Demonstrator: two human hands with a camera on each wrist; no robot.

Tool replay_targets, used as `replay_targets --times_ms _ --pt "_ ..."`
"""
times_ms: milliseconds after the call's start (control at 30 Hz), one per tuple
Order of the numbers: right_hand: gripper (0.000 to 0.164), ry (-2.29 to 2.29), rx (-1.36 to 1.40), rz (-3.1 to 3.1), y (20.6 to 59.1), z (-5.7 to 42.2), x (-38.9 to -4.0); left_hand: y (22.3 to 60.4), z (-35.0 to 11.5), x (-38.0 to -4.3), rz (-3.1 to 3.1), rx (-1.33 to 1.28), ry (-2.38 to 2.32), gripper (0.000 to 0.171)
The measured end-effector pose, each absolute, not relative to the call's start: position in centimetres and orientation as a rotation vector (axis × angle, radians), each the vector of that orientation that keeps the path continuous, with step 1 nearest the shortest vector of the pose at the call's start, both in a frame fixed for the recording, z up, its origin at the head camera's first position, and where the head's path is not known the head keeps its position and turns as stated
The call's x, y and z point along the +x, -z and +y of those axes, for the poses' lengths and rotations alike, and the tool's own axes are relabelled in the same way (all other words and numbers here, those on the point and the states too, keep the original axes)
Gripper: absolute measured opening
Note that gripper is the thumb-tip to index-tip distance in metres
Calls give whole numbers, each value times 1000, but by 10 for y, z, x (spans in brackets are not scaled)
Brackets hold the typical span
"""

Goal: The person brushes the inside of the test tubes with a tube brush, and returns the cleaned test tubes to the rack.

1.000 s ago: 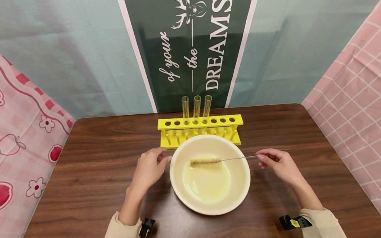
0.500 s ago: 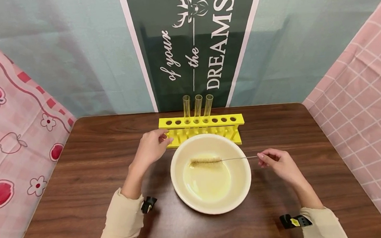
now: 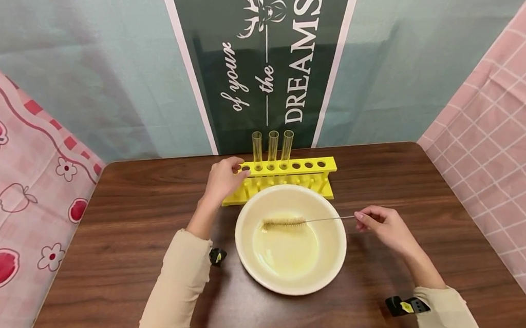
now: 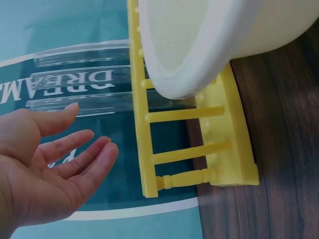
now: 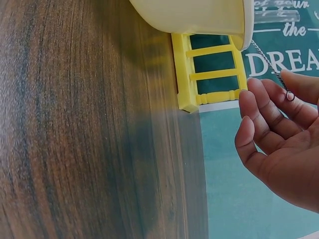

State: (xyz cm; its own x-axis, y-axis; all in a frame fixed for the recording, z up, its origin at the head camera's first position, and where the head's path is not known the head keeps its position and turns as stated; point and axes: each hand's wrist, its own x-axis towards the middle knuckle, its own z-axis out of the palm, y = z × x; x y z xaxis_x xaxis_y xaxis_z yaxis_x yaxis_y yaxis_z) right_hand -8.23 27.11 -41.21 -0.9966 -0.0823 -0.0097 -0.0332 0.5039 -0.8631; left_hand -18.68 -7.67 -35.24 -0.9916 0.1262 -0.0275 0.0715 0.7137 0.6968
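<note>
My right hand (image 3: 385, 226) pinches the twisted wire end of a test tube brush (image 3: 285, 223) between thumb and forefinger, at the right side of a cream bowl (image 3: 296, 289). The bristles lie inside the bowl, over pale yellowish liquid. Over the left end of a yellow test tube rack (image 3: 311, 165) is my left hand (image 3: 222, 180), its fingers spread and holding nothing. In the left wrist view its fingertips (image 4: 112, 147) stand apart from the tubes. Three clear test tubes (image 3: 273, 150) stand in the rack's middle holes, just right of that hand.
The bowl stands in front of the rack and overlaps its base on the dark wooden table (image 3: 375, 176). Behind the table hangs a cloth with a dark green lettered panel (image 3: 265, 71). Pink patterned cloths (image 3: 512, 154) line both sides.
My left hand has moved forward and right, from the bowl's left rim to above the rack's left end. The right hand and brush have stayed nearly still.
</note>
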Motion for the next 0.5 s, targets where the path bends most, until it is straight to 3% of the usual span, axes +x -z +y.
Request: replay_targets --times_ms 500 --pt "28 1499 -56 2689 411 271 -81 362 -54 -216 2728 27 -1311 36"
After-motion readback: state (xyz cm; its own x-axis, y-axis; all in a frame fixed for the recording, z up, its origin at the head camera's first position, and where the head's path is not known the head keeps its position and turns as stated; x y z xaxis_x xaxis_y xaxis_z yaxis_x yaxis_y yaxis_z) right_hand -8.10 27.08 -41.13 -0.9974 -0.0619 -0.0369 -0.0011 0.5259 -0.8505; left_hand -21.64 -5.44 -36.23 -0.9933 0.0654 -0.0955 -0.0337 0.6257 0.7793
